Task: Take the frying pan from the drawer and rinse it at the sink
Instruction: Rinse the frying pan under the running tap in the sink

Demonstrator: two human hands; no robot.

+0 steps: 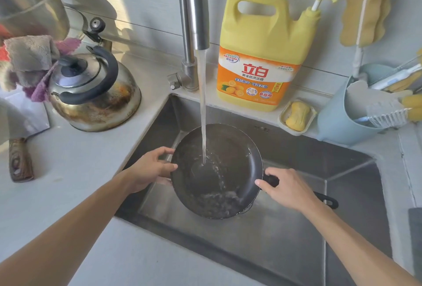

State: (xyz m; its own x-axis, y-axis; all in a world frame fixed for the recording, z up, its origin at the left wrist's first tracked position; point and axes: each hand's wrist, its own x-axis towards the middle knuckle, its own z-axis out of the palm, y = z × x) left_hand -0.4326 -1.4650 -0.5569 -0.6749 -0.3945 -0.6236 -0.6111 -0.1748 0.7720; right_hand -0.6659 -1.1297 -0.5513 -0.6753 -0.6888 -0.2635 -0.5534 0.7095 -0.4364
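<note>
A dark round frying pan [230,160] is held over the steel sink [296,228], tilted toward me. Water streams from the tall steel faucet [194,11] onto the pan's middle and pools foaming at its near edge. My left hand [150,169] grips the pan's left rim, thumb over the edge. My right hand [287,188] is closed around the black handle where it joins the pan; the handle's end with its hanging hole sticks out to the right.
A stained steel kettle [96,93] and cloths [29,61] stand on the left counter, with a wooden-handled tool [19,160] nearer me. Behind the sink are a yellow detergent jug [262,52], a soap dish [296,115] and a blue holder [338,123] with brushes.
</note>
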